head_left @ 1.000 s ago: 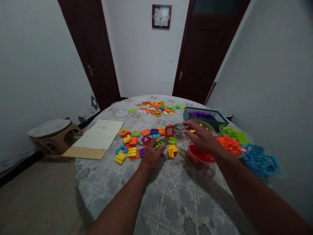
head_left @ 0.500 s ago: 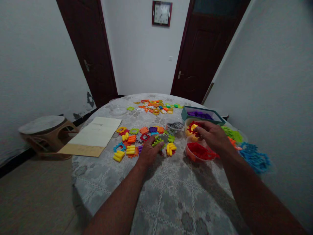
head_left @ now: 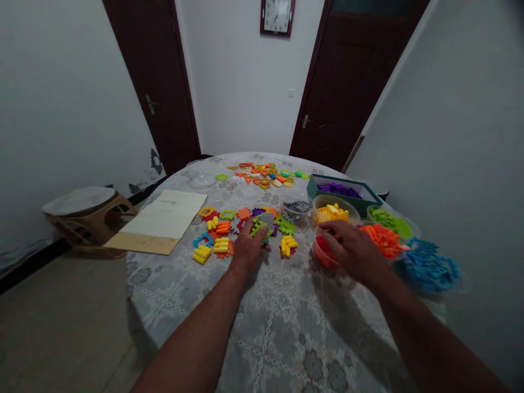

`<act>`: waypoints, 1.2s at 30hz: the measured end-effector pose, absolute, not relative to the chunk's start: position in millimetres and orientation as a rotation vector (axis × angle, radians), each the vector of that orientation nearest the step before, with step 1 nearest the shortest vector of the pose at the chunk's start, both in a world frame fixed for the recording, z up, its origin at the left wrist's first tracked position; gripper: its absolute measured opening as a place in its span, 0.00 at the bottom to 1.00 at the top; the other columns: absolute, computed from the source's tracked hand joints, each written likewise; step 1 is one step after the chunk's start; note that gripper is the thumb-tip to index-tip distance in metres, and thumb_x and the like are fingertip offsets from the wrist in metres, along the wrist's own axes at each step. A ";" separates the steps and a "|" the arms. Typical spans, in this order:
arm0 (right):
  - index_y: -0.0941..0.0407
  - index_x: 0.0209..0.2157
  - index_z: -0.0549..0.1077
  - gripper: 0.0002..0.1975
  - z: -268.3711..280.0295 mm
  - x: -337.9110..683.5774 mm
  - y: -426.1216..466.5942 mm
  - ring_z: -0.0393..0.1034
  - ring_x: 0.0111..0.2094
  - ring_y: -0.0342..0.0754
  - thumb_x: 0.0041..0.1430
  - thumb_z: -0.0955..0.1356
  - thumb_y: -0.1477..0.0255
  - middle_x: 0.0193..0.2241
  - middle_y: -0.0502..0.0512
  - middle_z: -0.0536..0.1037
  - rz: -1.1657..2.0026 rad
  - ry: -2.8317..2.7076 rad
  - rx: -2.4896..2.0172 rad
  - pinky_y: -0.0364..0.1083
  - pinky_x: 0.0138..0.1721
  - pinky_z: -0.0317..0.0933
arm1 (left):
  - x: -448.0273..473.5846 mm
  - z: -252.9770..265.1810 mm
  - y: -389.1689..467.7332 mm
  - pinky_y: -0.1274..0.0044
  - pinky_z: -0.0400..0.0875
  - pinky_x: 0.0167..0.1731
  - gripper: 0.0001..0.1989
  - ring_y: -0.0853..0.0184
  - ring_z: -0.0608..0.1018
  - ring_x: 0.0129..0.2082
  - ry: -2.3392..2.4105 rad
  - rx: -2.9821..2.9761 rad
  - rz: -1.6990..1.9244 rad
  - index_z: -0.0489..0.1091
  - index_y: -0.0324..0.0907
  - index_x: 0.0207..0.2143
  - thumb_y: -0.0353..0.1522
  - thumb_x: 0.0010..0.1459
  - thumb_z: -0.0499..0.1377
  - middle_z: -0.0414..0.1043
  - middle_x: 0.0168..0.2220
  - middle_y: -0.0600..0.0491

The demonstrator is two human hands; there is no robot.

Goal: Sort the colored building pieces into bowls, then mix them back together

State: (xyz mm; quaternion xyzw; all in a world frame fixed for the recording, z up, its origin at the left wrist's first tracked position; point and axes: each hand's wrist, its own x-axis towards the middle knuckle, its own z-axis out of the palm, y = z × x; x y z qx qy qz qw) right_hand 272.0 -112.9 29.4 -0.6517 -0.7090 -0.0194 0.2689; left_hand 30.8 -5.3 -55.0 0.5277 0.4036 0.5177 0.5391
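Lying betw. thumb & fingers of the L hand (head_left: 246, 248), a green toothed piece (head_left: 257, 226) is clasped over the cloth-covered table (head_left: 270, 327); a grey piece (head_left: 267, 219) is seen against its far side. The R hand (head_left: 356, 248), well apart from the L, is held over the bowl of red pcs (head_left: 322, 256), fingers bent; whether anything is gripped there can't be told. Beyond it, yellow pcs (head_left: 333, 212) are kept in a tub; at R, orange pcs (head_left: 382, 240) & blue pcs (head_left: 432, 267) are heaped. Yellow rods (head_left: 289, 245) are grouped betw. the hands.
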 end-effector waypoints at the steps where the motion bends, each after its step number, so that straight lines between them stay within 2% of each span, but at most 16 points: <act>1: 0.55 0.52 0.77 0.16 24.8 251.7 -114.0 0.79 0.47 0.54 0.71 0.63 0.67 0.49 0.62 0.82 -0.040 -1.976 -1.732 0.52 0.51 0.72 | 30.8 -54.9 -5.6 0.79 0.75 0.21 0.21 0.71 0.78 0.24 0.965 1.262 1.229 0.72 0.44 0.51 0.46 0.61 0.65 0.75 0.40 0.53; 4: 0.57 0.62 0.71 0.21 7.4 197.7 -110.1 0.76 0.55 0.59 0.72 0.63 0.66 0.62 0.69 0.72 -0.117 -2.095 -1.876 0.53 0.50 0.72 | 30.8 -53.8 -6.6 0.79 0.75 0.21 0.21 0.71 0.78 0.24 0.952 1.265 1.231 0.72 0.44 0.51 0.46 0.61 0.65 0.76 0.39 0.54; 7: 0.57 0.69 0.63 0.30 -9.4 169.0 -94.3 0.79 0.50 0.61 0.72 0.64 0.58 0.68 0.76 0.63 -0.144 -2.112 -2.199 0.54 0.44 0.72 | 31.0 -52.5 -7.2 0.78 0.76 0.22 0.21 0.71 0.78 0.24 0.929 1.246 1.232 0.72 0.45 0.52 0.46 0.61 0.65 0.76 0.39 0.54; 10: 0.57 0.68 0.64 0.30 -21.5 165.5 -77.1 0.80 0.46 0.60 0.73 0.64 0.57 0.61 0.76 0.70 -0.057 -2.086 -2.383 0.52 0.43 0.71 | 31.1 -53.4 -6.2 0.78 0.76 0.22 0.21 0.71 0.77 0.23 0.940 1.265 1.215 0.72 0.45 0.52 0.45 0.61 0.64 0.76 0.38 0.54; 13: 0.58 0.63 0.68 0.22 -30.5 171.8 -69.4 0.79 0.46 0.59 0.73 0.64 0.63 0.52 0.70 0.76 0.012 -2.066 -2.393 0.50 0.42 0.69 | 30.8 -56.1 -4.5 0.78 0.75 0.22 0.19 0.71 0.78 0.23 0.945 1.304 1.214 0.71 0.45 0.51 0.45 0.63 0.63 0.76 0.38 0.55; 18: 0.58 0.60 0.69 0.21 -38.8 180.3 -70.9 0.77 0.48 0.56 0.67 0.65 0.73 0.53 0.68 0.75 0.113 -2.006 -2.187 0.48 0.44 0.67 | 29.8 -58.8 -3.7 0.79 0.73 0.20 0.19 0.71 0.78 0.22 0.956 1.338 1.193 0.71 0.46 0.52 0.45 0.64 0.63 0.75 0.38 0.55; 21: 0.56 0.58 0.70 0.20 -32.7 186.7 -73.6 0.76 0.49 0.55 0.65 0.65 0.73 0.51 0.63 0.78 0.348 -1.887 -1.955 0.48 0.46 0.66 | 29.7 -59.2 -4.1 0.79 0.73 0.21 0.20 0.71 0.79 0.22 0.952 1.327 1.193 0.71 0.46 0.53 0.46 0.64 0.63 0.76 0.39 0.55; 25: 0.54 0.57 0.69 0.20 -2.8 206.9 -82.7 0.76 0.37 0.50 0.65 0.65 0.66 0.39 0.53 0.80 0.659 -1.703 -1.706 0.47 0.37 0.67 | 29.8 -59.0 -4.4 0.79 0.72 0.19 0.21 0.70 0.79 0.22 0.976 1.327 1.186 0.71 0.46 0.54 0.46 0.64 0.62 0.76 0.38 0.55; 27: 0.54 0.58 0.69 0.21 18.2 226.3 -85.3 0.74 0.33 0.49 0.65 0.66 0.64 0.38 0.52 0.80 0.599 -1.685 -1.683 0.46 0.36 0.66 | 30.3 -59.1 -4.3 0.79 0.72 0.20 0.21 0.71 0.79 0.22 0.970 1.335 1.193 0.72 0.46 0.54 0.46 0.64 0.62 0.76 0.38 0.55; 32: 0.54 0.58 0.72 0.23 53.0 298.9 -61.0 0.76 0.36 0.50 0.63 0.69 0.63 0.43 0.57 0.82 0.154 -1.613 -1.901 0.46 0.36 0.66 | 31.6 -59.6 -4.4 0.79 0.72 0.21 0.22 0.72 0.77 0.21 0.983 1.343 1.198 0.72 0.46 0.55 0.46 0.63 0.63 0.75 0.37 0.55; 36: 0.59 0.55 0.73 0.21 51.9 348.1 -29.6 0.76 0.28 0.46 0.65 0.68 0.63 0.42 0.61 0.83 0.265 -1.447 -2.142 0.42 0.28 0.63 | 30.9 -58.9 -5.5 0.79 0.72 0.21 0.23 0.71 0.77 0.21 0.976 1.351 1.193 0.71 0.46 0.56 0.46 0.63 0.63 0.76 0.37 0.55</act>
